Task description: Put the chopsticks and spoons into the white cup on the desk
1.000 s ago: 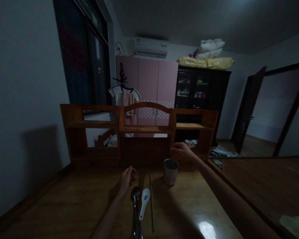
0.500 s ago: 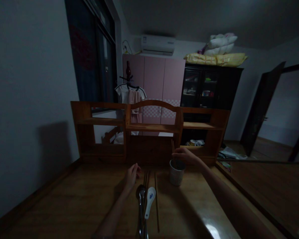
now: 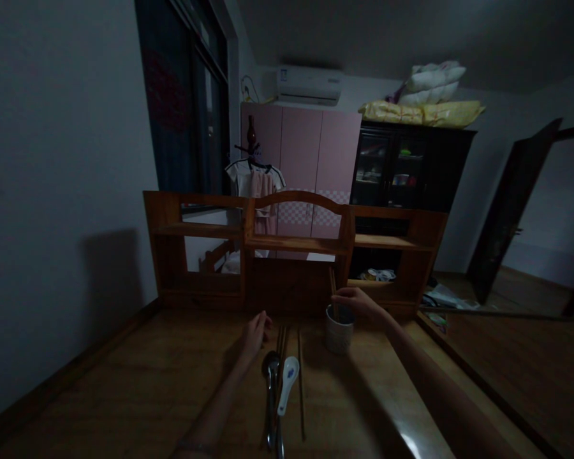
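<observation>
My right hand pinches a pair of chopsticks upright, their lower ends inside a light-coloured cup. My left hand rests at the table to the left, its fingers loosely curled with nothing visible in them. Right beside it lie several more chopsticks, partly under other utensils. A metal spoon with a dark round bowl lies below them, and another metal handle shows near the bottom edge. A white spoon with a blue pattern lies to their right. One single chopstick lies farther right.
The wooden table carries a shelf unit along its back edge. A wall borders the left side. Behind stand a pink wardrobe and a dark cabinet. The room is dim.
The view has shifted slightly, moving the room a little to the right. My right hand still holds the chopsticks in the cup, and my left hand stays where it was.
</observation>
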Demonstrator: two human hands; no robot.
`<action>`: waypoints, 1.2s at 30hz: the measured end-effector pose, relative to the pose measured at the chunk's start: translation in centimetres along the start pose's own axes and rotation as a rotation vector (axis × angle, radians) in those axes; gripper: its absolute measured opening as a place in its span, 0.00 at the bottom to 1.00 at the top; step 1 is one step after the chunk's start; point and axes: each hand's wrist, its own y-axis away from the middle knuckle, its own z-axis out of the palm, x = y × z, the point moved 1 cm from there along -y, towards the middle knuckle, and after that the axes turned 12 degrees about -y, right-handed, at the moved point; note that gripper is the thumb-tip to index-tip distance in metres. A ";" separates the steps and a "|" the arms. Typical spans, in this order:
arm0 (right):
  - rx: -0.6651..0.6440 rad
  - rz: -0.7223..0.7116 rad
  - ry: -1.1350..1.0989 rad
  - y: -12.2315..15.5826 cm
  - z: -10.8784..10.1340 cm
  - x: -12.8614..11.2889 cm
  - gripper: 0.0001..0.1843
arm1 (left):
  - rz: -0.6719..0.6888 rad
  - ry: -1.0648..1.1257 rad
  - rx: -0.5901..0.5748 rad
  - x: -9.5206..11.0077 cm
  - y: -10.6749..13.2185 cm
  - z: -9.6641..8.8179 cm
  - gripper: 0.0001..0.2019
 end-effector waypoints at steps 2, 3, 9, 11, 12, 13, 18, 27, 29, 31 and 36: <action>0.050 -0.017 0.008 0.5 -0.2 -0.5 0.25 | 0.012 -0.022 -0.006 -0.1 0.1 0.1 0.27; 0.087 -0.035 0.016 0.8 -0.4 -1.0 0.24 | 0.023 -0.037 -0.011 0.0 0.1 0.1 0.26; 0.472 -0.304 0.090 5.2 2.7 -5.7 0.19 | 0.148 -0.190 -0.027 0.7 0.5 0.5 0.17; 0.450 -0.406 0.143 7.3 6.3 -6.2 0.14 | 0.201 -0.242 -0.028 1.3 1.0 0.8 0.12; 0.378 -0.417 0.193 8.2 8.3 -5.9 0.12 | 0.222 -0.263 -0.029 1.6 1.4 1.0 0.10; 0.280 -0.418 0.250 8.9 10.3 -5.3 0.10 | 0.242 -0.291 -0.032 1.9 1.8 1.3 0.09; 0.164 -0.286 0.388 10.2 16.1 0.1 0.11 | 0.361 -0.582 -0.076 3.6 4.1 2.7 0.05; 0.042 -0.164 0.371 10.7 17.1 1.2 0.10 | 0.385 -0.693 -0.113 3.8 4.8 2.8 0.09; 0.028 -0.149 0.372 10.9 17.3 1.2 0.10 | 0.379 -0.703 -0.113 3.5 4.7 2.7 0.10; 0.029 -0.136 0.380 11.0 17.4 1.2 0.10 | 0.369 -0.710 -0.126 3.3 4.6 2.7 0.11; 0.044 -0.144 0.374 11.3 17.2 1.1 0.09 | 0.332 -0.705 -0.146 2.9 4.5 2.8 0.14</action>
